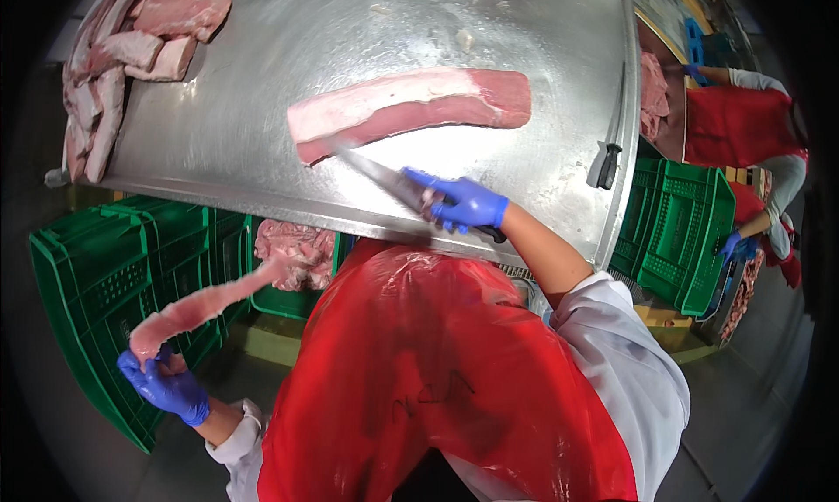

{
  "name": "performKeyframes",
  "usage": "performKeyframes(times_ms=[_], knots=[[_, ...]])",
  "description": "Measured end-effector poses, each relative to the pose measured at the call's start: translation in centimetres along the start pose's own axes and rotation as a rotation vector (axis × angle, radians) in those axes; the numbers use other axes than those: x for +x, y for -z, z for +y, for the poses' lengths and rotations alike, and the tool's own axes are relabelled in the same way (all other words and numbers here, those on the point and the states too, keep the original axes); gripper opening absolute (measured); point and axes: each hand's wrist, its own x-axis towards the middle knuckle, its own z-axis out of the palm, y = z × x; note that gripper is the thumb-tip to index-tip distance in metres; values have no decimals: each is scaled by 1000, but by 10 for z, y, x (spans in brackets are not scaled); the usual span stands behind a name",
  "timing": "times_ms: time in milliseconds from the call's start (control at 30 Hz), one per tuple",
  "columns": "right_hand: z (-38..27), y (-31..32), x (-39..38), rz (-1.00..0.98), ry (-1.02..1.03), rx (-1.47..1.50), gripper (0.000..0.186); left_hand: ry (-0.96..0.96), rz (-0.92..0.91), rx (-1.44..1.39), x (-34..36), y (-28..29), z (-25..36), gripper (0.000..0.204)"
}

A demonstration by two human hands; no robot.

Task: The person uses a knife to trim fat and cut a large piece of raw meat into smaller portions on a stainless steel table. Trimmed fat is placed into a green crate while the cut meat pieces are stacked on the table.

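Observation:
A long slab of pale pink and white raw meat (411,104) lies across the metal table (559,30) in front of me. My right hand (472,203), in a blue glove, is closed around a knife (376,174). Its blurred blade points left, with the tip by the slab's near left end; whether it touches the meat I cannot tell. Low at the left, clear of the table, my blue-gloved left hand (170,388) grips one end of a long strip of meat (205,305). The strip stretches up and right toward a green crate holding meat trimmings (293,244).
Several meat pieces (183,17) are piled at the table's far left. A black-handled knife (608,166) rests along the right edge. Green crates stand below the table at left (87,257) and right (673,231). Beyond, people in red aprons (743,126) work at the right.

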Motion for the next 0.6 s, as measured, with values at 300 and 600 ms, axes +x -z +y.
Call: performKeyframes(times_ms=[300,600], knots=[[58,106,6,1026,-69,-131,76,249,-907,1265,6,79,-251,21],[78,41,-34,841,-145,39,79,-380,-921,776,50,-209,-210,42]])
